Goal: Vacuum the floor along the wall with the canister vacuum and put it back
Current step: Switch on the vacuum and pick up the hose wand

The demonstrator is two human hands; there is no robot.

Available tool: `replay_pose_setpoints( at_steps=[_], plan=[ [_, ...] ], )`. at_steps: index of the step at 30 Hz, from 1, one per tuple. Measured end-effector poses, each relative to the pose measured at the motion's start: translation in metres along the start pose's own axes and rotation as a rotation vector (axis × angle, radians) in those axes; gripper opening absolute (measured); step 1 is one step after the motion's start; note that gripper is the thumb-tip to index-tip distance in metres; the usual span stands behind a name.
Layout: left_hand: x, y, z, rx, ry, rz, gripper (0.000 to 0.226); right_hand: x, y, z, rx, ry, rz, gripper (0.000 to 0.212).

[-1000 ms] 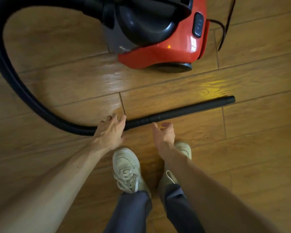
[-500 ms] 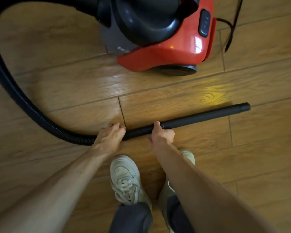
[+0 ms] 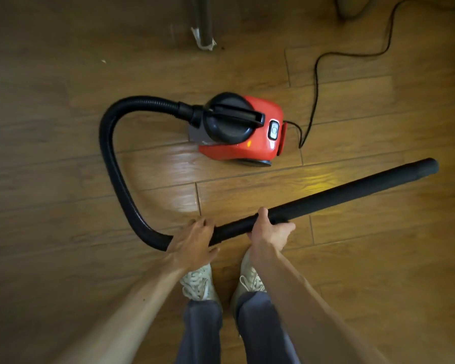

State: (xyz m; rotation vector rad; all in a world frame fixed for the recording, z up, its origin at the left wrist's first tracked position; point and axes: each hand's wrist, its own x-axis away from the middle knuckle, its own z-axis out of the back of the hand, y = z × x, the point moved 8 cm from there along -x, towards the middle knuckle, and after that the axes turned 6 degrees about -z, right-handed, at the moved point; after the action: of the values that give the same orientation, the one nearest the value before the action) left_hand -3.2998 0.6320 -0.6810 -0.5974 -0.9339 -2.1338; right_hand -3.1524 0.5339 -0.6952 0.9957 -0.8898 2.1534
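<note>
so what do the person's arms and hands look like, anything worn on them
Both forearms are bare, no sleeves in view. The left hand and right hand have no gloves, and no ring or watch shows. Below: dark blue-grey trousers and pale lace-up sneakers.

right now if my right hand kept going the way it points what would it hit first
Past the wand it grips, your right hand points toward the red canister; likely that first, though depth is unclear.

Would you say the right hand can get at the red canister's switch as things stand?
Probably not yet: the right hand grips the black wand and would have to let go. Otherwise nothing lies between it and the switch on the canister.
</note>
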Motion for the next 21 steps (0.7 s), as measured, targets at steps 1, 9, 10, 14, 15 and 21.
replay_pose_setpoints(
  at_steps=[1, 9, 10, 14, 15, 21],
  plan=[
    [0.007, 0.007, 0.011, 0.006, 0.026, 0.003, 0.043, 0.015, -0.012, 0.006, -0.009, -0.015, 0.044, 0.037],
    [0.054, 0.026, 0.096, 0.274, 0.276, 0.06, 0.033, 0.145, -0.106, 0.017, 0.085, -0.181, 0.522, 0.029],
    [0.061, 0.023, 0.106, 0.317, 0.314, 0.066, 0.032, 0.162, -0.114, 0.012, 0.11, -0.203, 0.589, 0.03],
    [0.09, 0.005, 0.141, 0.508, 0.446, 0.131, 0.026, 0.224, -0.133, -0.017, 0.245, -0.295, 0.819, 0.036],
    [0.097, -0.001, 0.147, 0.564, 0.474, 0.149, 0.024, 0.239, -0.135, -0.026, 0.267, -0.32, 0.869, 0.037],
    [0.137, -0.037, 0.167, 0.862, 0.567, 0.185, 0.023, 0.316, -0.126, -0.075, 0.409, -0.419, 1.117, 0.043]
  ],
)
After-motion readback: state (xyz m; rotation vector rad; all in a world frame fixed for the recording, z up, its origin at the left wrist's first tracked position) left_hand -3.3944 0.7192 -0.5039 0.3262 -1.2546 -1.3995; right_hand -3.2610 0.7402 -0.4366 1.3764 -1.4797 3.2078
